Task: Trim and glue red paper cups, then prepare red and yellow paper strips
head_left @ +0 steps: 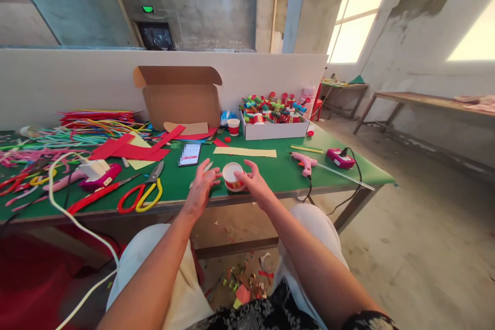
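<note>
A red and white paper cup [233, 169] is at the near edge of the green table, between my two hands, its round white end facing up toward me. To its left is my left hand [201, 190], fingers spread and holding nothing. My right hand [257, 183] is at the cup's right side; its thumb overlaps the cup and the index finger points away from it. Whether the thumb presses on the cup is hard to tell. Just beyond the hands lies a pale yellow paper strip [245, 152]. A phone [190, 154] rests behind my left hand.
Scissors [149, 185], red paper strips [127, 148] and pipe cleaners [100, 124] cover the left side. A white box [276, 130] of colourful crafts stands behind, beside another cup [233, 126]. A pink glue gun [305, 161] with its cord lies right. A white cable [83, 221] hangs left.
</note>
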### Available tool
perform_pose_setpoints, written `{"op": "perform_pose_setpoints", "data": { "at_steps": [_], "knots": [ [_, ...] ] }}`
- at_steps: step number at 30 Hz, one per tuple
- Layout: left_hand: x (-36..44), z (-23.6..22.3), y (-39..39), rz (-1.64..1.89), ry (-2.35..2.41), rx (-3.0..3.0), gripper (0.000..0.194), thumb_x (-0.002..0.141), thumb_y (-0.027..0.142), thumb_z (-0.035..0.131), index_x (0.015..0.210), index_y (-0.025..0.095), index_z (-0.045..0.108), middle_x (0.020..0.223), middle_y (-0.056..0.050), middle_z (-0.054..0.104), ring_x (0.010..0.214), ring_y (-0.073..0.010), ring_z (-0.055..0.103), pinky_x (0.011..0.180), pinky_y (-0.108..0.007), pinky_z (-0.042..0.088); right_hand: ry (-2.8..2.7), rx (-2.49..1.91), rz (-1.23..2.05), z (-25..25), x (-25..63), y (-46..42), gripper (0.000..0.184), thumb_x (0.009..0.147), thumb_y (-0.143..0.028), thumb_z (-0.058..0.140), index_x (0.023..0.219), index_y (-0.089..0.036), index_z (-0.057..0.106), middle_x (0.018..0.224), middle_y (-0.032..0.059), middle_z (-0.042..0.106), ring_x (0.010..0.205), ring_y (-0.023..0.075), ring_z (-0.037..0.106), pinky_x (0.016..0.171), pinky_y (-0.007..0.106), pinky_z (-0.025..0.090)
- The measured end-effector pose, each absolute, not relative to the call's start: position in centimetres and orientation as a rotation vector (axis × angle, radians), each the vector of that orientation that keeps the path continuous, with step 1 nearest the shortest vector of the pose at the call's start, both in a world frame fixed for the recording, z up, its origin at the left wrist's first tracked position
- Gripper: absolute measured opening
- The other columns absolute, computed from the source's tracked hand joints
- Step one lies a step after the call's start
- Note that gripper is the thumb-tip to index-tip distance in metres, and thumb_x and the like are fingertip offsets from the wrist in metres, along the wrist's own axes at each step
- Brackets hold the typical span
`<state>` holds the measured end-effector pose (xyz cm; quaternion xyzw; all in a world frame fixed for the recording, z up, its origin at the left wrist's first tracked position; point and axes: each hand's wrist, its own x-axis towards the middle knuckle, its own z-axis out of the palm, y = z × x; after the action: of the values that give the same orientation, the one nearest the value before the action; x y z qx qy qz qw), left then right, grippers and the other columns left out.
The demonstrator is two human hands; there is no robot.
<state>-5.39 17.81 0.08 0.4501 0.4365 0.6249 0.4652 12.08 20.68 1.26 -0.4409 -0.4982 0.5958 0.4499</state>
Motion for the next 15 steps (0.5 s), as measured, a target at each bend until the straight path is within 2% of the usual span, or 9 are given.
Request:
{"op": "perform_pose_setpoints", "data": {
  "at_steps": [3,6,12,15],
  "knots": [
    [-5.0,0.6,17.6,1.423,0.997,0.955,0.079,0.078,0.054,0.068,0.144,0.024,0.039,0.109,-0.008,0.069,0.091,-0.0227,0.069,0.081,-0.036,0.052,-1.336,-1.074,1.378,1.1,11.4,20.2,0.095,0.066,-0.053,0.081,0.144,-0.022,0.038,0.081,-0.0040,0.060,0.079,0.0168,0.063,0.080,0.031,0.052],
    [-4.9,1.1,17.3,1.384,1.014,0.924,0.083,0.072,0.047,0.075,0.144,0.025,0.040,0.106,-0.006,0.070,0.085,-0.0214,0.068,0.077,-0.034,0.052,-1.392,-1.059,1.338,1.2,10.9,19.7,0.098,0.065,-0.052,0.082,0.145,-0.021,0.036,0.083,-0.0036,0.060,0.083,0.0177,0.064,0.083,0.033,0.051],
    [-5.4,1.7,17.1,1.330,1.020,0.908,0.086,0.069,0.040,0.077,0.145,0.027,0.039,0.115,-0.007,0.068,0.088,-0.0215,0.067,0.079,-0.034,0.050,-1.419,-1.000,1.335,1.2,10.4,19.3,0.101,0.063,-0.054,0.081,0.145,-0.021,0.033,0.085,-0.0033,0.057,0.083,0.0180,0.063,0.080,0.032,0.051],
    [-5.4,1.9,17.1,1.324,1.010,0.913,0.089,0.068,0.039,0.078,0.146,0.025,0.038,0.113,-0.008,0.068,0.090,-0.0226,0.067,0.080,-0.034,0.050,-1.411,-0.977,1.343,1.0,10.2,19.4,0.100,0.063,-0.053,0.082,0.145,-0.022,0.033,0.087,-0.0029,0.058,0.083,0.0180,0.064,0.080,0.032,0.052]
  ]
}}
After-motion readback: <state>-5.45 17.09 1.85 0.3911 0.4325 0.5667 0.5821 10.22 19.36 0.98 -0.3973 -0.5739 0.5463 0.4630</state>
